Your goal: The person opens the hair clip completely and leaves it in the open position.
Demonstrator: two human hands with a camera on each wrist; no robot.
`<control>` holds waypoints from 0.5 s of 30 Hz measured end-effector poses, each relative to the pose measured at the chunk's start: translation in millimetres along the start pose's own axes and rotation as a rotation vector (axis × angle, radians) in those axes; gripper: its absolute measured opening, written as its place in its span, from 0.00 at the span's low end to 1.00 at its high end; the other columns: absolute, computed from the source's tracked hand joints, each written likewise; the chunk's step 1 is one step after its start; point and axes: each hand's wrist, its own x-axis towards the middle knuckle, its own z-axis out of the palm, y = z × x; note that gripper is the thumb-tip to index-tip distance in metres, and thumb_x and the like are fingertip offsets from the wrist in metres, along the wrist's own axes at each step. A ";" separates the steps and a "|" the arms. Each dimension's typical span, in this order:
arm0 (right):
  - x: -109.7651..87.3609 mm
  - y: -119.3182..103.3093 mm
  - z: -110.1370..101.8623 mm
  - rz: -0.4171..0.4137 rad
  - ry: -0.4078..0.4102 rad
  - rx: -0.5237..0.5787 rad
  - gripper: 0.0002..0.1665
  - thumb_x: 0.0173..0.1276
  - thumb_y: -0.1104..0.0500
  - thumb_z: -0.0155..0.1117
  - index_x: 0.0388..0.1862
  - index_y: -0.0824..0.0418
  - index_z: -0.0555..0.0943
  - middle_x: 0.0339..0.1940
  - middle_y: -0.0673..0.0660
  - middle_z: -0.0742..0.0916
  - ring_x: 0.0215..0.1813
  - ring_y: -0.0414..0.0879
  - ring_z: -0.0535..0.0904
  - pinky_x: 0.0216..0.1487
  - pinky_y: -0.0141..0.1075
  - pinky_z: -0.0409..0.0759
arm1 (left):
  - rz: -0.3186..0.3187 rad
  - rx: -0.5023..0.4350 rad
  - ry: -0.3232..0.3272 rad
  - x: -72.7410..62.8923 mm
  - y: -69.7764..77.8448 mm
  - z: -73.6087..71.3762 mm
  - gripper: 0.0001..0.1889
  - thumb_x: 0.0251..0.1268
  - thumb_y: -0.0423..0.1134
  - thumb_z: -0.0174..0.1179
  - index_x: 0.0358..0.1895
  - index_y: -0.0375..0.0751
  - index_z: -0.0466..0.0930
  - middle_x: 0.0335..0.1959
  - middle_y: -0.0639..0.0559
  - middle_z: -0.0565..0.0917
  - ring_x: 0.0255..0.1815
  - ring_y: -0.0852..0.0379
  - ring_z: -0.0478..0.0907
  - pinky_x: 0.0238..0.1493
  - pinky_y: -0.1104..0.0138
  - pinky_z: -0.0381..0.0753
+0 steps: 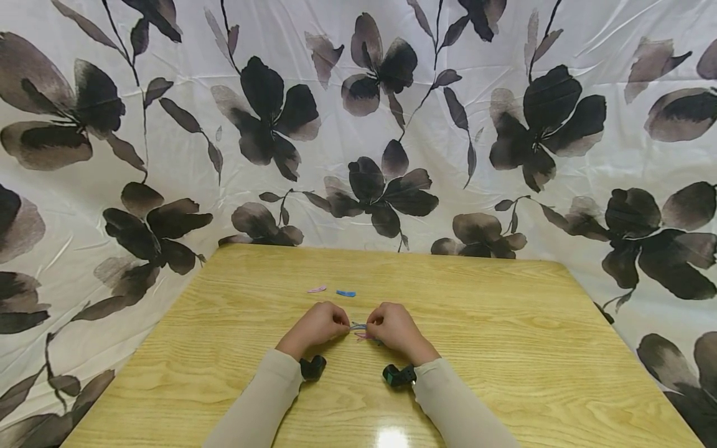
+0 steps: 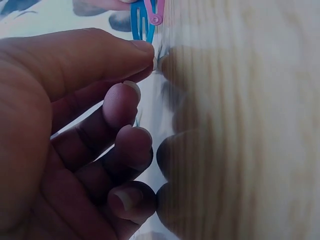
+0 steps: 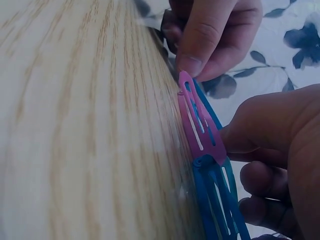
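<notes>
Snap hair clips lie and are held between my two hands, low over the wooden table. My left hand [image 1: 320,325] pinches one end of a blue hair clip [image 2: 142,25] between thumb and forefinger; its other fingers are loosely curled. From the opposite side my right hand [image 1: 394,326] pinches the same blue clip at its other end. A pink hair clip [image 3: 200,122] is in front of the blue one in the right wrist view. Below it is another blue clip [image 3: 215,200], with a teal clip [image 3: 231,180] partly hidden behind. Whether these touch the held clip, I cannot tell.
Farther back on the wooden table [image 1: 476,311] lie a pink hair clip [image 1: 316,289] and a blue hair clip [image 1: 345,294], side by side and apart. A floral cloth [image 1: 459,155] hangs behind the table. Both wrists wear small black cameras.
</notes>
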 end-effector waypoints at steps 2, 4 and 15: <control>-0.4 -0.3 -0.1 -0.002 -0.003 0.005 0.07 0.60 0.59 0.65 0.25 0.52 0.87 0.27 0.46 0.80 0.26 0.38 0.71 0.27 0.30 0.71 | -0.003 0.008 0.001 -0.1 0.1 0.4 0.05 0.60 0.37 0.65 0.28 0.49 0.86 0.24 0.59 0.81 0.26 0.60 0.73 0.32 0.66 0.73; -0.5 -0.6 -0.3 0.000 -0.003 0.009 0.07 0.60 0.60 0.65 0.25 0.52 0.87 0.26 0.46 0.80 0.26 0.38 0.71 0.27 0.30 0.71 | -0.007 0.010 0.003 -0.1 0.2 0.6 0.05 0.60 0.37 0.66 0.28 0.49 0.86 0.24 0.59 0.81 0.26 0.60 0.72 0.31 0.66 0.73; -0.7 -1.3 -1.1 0.006 0.002 0.011 0.07 0.61 0.59 0.65 0.26 0.53 0.88 0.28 0.47 0.81 0.27 0.38 0.71 0.27 0.30 0.71 | -0.008 -0.002 0.012 -0.5 -0.7 0.4 0.05 0.60 0.37 0.65 0.28 0.49 0.86 0.24 0.58 0.81 0.26 0.60 0.73 0.31 0.66 0.73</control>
